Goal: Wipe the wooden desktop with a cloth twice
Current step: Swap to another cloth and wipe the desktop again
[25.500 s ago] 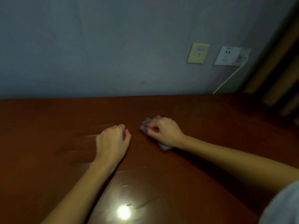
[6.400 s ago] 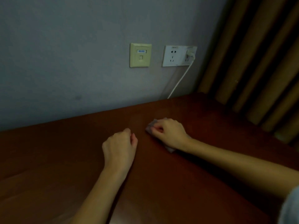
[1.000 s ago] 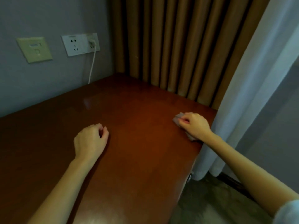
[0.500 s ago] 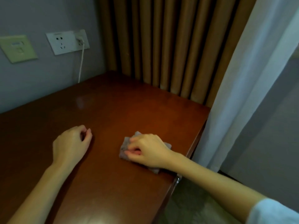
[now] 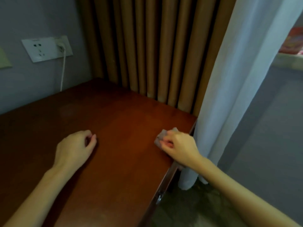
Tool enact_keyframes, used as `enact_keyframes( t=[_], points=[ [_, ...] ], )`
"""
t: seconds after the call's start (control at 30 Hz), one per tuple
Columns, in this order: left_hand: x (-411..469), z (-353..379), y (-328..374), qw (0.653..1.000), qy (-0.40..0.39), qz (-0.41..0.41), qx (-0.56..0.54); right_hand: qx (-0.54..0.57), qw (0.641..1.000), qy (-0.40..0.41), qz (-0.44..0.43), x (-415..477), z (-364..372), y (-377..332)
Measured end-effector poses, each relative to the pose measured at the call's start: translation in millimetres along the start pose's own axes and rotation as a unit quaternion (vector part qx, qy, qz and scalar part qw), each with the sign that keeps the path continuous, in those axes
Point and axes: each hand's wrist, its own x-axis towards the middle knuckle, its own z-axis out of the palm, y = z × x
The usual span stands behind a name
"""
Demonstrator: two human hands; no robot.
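Observation:
The reddish-brown wooden desktop (image 5: 114, 125) fills the lower left of the head view. My right hand (image 5: 180, 148) grips a small grey cloth (image 5: 161, 137) against the desktop close to its right edge; most of the cloth is hidden under the hand. My left hand (image 5: 73, 149) rests on the desktop to the left, fingers curled, holding nothing.
Brown curtains (image 5: 147, 54) hang behind the desk's far right corner and a white curtain (image 5: 237, 79) hangs just past the right edge. A wall socket (image 5: 45, 49) with a white cable (image 5: 63, 69) sits on the grey wall. Floor (image 5: 188, 207) lies beyond the desk edge.
My right hand slid the cloth from the middle of the desk's right part out to the right edge. My left hand stayed where it rests.

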Motion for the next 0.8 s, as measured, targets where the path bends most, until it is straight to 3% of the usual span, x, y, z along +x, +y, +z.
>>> enact_keyframes(
  t=[0.2, 0.33, 0.63, 0.8],
  points=[
    [29.9, 29.5, 40.1, 0.999, 0.018, 0.027, -0.003, 0.061, 0.983, -0.089, -0.150, -8.6, 11.6, -70.3],
    [30.8, 34.6, 36.8, 0.999, 0.038, 0.030, -0.003, 0.064, 0.979, -0.102, -0.165, 21.0, 14.5, -78.1],
    [25.0, 33.3, 35.8, 0.999, 0.025, 0.028, -0.040, -0.014, 0.997, -0.046, 0.058, 90.0, 3.8, 14.9],
    [26.4, 34.8, 39.1, 0.999, 0.027, 0.025, -0.035, -0.042, 0.996, -0.005, 0.075, 43.5, -16.8, 34.7]
  ],
)
